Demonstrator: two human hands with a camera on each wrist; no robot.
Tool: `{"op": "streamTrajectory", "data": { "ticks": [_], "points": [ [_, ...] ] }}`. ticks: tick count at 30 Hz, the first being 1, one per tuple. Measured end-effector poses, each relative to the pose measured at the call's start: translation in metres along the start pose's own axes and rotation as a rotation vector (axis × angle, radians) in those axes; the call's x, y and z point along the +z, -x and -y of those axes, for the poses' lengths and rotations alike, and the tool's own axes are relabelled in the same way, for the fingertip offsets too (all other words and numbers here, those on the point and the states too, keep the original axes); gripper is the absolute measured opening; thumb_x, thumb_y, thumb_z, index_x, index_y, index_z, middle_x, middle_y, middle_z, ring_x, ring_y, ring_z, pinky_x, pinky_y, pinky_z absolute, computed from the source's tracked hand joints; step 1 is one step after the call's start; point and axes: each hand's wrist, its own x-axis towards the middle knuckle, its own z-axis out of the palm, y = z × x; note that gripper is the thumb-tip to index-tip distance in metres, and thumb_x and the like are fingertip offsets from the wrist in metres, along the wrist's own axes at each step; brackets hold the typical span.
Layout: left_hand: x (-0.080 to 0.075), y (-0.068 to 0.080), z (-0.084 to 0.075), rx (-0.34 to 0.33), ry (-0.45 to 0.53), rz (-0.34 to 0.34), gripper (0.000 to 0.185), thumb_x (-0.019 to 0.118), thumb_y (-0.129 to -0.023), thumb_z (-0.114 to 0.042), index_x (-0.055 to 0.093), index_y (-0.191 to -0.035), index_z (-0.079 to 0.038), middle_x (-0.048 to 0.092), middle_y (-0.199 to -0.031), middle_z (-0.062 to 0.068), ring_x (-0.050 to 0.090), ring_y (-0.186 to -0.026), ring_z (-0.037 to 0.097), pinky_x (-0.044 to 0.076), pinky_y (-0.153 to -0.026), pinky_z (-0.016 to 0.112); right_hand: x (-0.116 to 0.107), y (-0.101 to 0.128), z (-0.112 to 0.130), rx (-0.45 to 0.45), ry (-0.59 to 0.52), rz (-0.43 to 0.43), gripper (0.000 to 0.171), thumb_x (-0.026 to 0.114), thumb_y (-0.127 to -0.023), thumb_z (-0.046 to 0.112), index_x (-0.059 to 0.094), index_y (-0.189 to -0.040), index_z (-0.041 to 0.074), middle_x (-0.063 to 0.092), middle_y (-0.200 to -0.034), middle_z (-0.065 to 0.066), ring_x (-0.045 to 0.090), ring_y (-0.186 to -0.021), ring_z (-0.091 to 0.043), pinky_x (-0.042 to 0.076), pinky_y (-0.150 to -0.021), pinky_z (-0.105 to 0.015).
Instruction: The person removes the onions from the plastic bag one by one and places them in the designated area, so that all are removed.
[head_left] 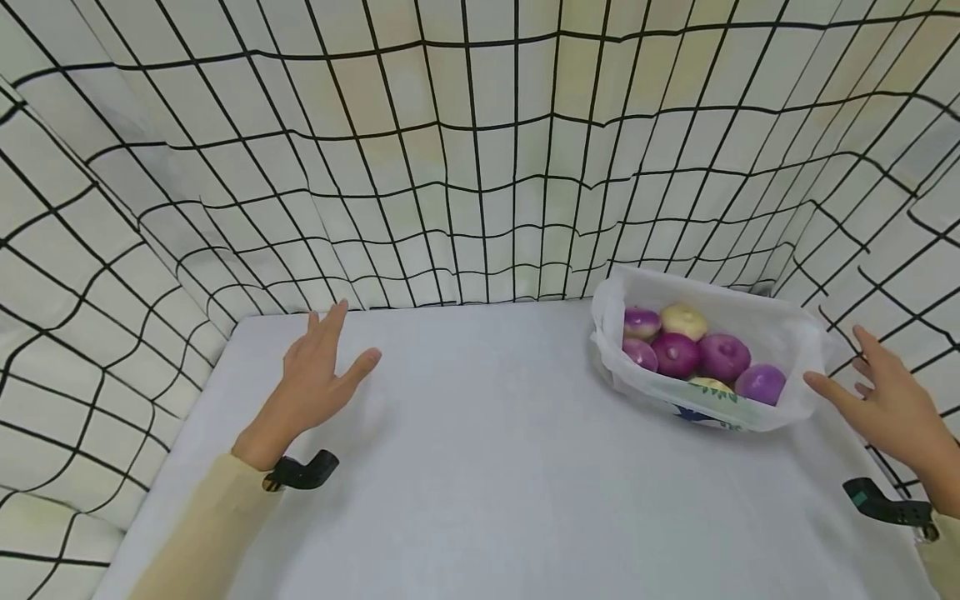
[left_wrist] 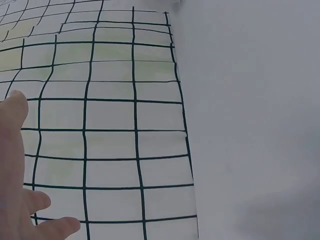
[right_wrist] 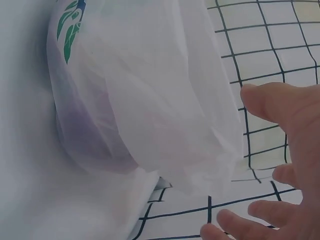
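Head view: white plastic bag [head_left: 757,350] sits on white table [head_left: 480,467] at approx 2 o'clock from table centre, mouth open upward, rim rolled back. Blue/green leaf print on near side of bag; same print seen in green at top of right wrist view [right_wrist: 67,27].

Bag contents: round purple-and-white buns [head_left: 723,357], approx five purple, plus pale yellow bun [head_left: 682,319] at 12 o'clock of the pile. Second pale one at 6 o'clock, mostly hidden by bag rim.

R hand [head_left: 892,408]: at 3 o'clock of bag, fingers straight and spread, holding nothing. Index tip just beside bag's right wall; contact can't be told from head view. Right wrist view: fingers [right_wrist: 280,105] near bag film, small gap visible, not gripping.

L hand [head_left: 318,379]: at approx 9 o'clock of table centre, well apart from bag. Fingers straight, thumb out, palm down over table, nothing held. Left wrist view: hand [left_wrist: 15,175] at left edge, bare tabletop on right.

Surround: grid-pattern cloth backdrop [head_left: 465,150], black lines on cream, on three sides. Black wrist mounts on both forearms.
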Motion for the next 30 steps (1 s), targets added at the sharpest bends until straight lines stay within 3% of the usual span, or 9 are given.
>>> {"op": "streamTrajectory", "data": {
  "ticks": [7, 10, 15, 22, 30],
  "points": [
    [0.020, -0.016, -0.018, 0.027, 0.185, 0.110, 0.087, 0.044, -0.106, -0.058, -0.004, -0.168, -0.019, -0.002, -0.176, 0.015, -0.006, -0.163, 0.044, 0.006, -0.122, 0.077, -0.002, 0.002, -0.013, 0.131, -0.056, 0.062, 0.097, 0.052, -0.106, 0.046, -0.012, -0.162, -0.003, -0.003, -0.165, -0.041, 0.036, -0.129, -0.072, 0.043, -0.086, -0.079],
    [0.028, -0.024, -0.026, 0.069, 0.265, 0.141, 0.083, 0.042, -0.108, -0.054, -0.003, -0.168, -0.016, -0.001, -0.176, 0.013, 0.003, -0.163, 0.043, 0.014, -0.126, 0.070, -0.002, 0.003, -0.016, 0.174, -0.112, 0.098, 0.097, 0.048, -0.107, 0.050, -0.014, -0.162, 0.000, -0.006, -0.166, -0.038, 0.031, -0.133, -0.072, 0.041, -0.088, -0.082],
    [0.036, -0.038, -0.040, 0.110, 0.356, 0.156, 0.079, 0.041, -0.110, -0.050, 0.001, -0.168, -0.014, 0.007, -0.177, 0.011, 0.020, -0.161, 0.042, 0.029, -0.125, 0.063, 0.003, -0.001, -0.014, 0.175, -0.167, 0.091, 0.099, 0.048, -0.105, 0.055, -0.011, -0.163, 0.000, 0.000, -0.167, -0.036, 0.030, -0.138, -0.069, 0.041, -0.092, -0.080],
    [0.051, -0.055, -0.066, 0.126, 0.442, 0.196, 0.079, 0.042, -0.109, -0.052, 0.003, -0.168, -0.019, 0.011, -0.177, 0.007, 0.019, -0.162, 0.037, 0.032, -0.124, 0.062, 0.005, -0.006, -0.009, 0.148, -0.178, 0.054, 0.097, 0.050, -0.105, 0.054, -0.005, -0.164, 0.001, 0.011, -0.167, -0.036, 0.034, -0.138, -0.067, 0.043, -0.093, -0.077],
    [0.074, -0.077, -0.097, 0.126, 0.548, 0.252, 0.082, 0.052, -0.106, -0.051, 0.008, -0.168, -0.021, 0.017, -0.176, 0.001, 0.022, -0.162, 0.028, 0.031, -0.126, 0.055, 0.011, -0.010, -0.009, 0.180, -0.229, 0.083, 0.096, 0.048, -0.104, 0.056, -0.006, -0.165, 0.006, 0.005, -0.168, -0.035, 0.030, -0.142, -0.066, 0.040, -0.096, -0.079]
  ]
}}
